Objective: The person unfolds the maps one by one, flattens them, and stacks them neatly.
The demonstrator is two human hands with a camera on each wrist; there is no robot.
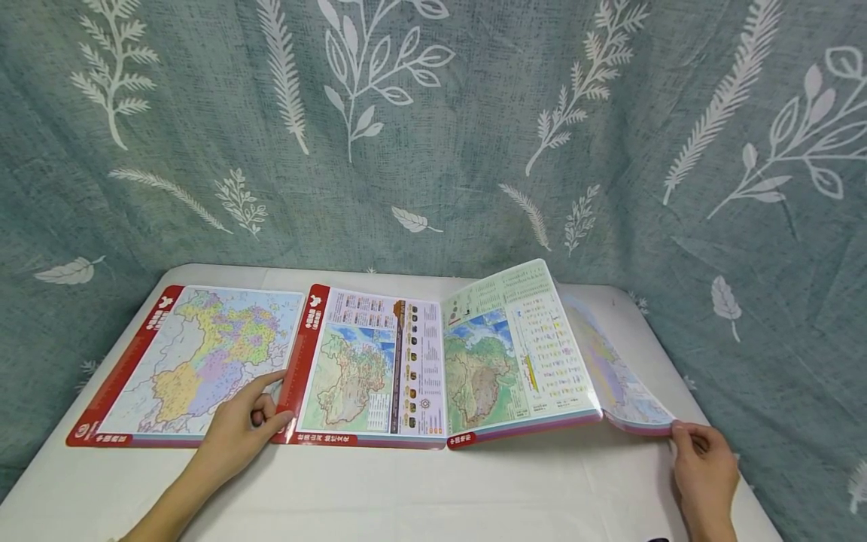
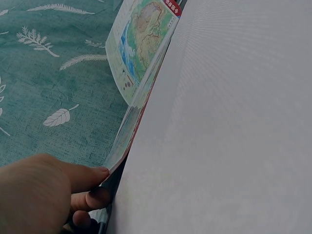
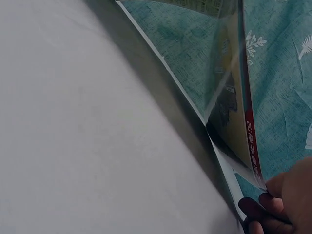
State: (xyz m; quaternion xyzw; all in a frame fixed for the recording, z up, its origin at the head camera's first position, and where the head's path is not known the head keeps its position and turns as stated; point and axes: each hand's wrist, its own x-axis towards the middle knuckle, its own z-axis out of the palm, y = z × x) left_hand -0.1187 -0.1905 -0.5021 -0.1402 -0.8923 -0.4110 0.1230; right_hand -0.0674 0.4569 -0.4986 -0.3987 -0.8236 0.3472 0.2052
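Observation:
A folding map [image 1: 420, 361] with red-edged panels spreads across the white table, its middle panel [image 1: 518, 354] tilted up off the table. My left hand [image 1: 240, 425] pinches its left red edge between thumb and curled fingers; the left wrist view shows that thumb [image 2: 90, 175] on the edge. At the far right, my right hand [image 1: 707, 463] pinches the near corner of the end panel [image 1: 626, 376], which bends upward, partly behind the middle one. In the right wrist view, the fingers [image 3: 275, 185] hold this corner. A second map [image 1: 223, 354] lies flat at left, its right part beneath my left hand.
The white table [image 1: 515, 489] runs along the front of the maps. Behind it hangs a teal curtain [image 1: 433, 188] with white leaf prints, which also closes in both sides. A small dark object [image 1: 658, 540] shows at the bottom edge.

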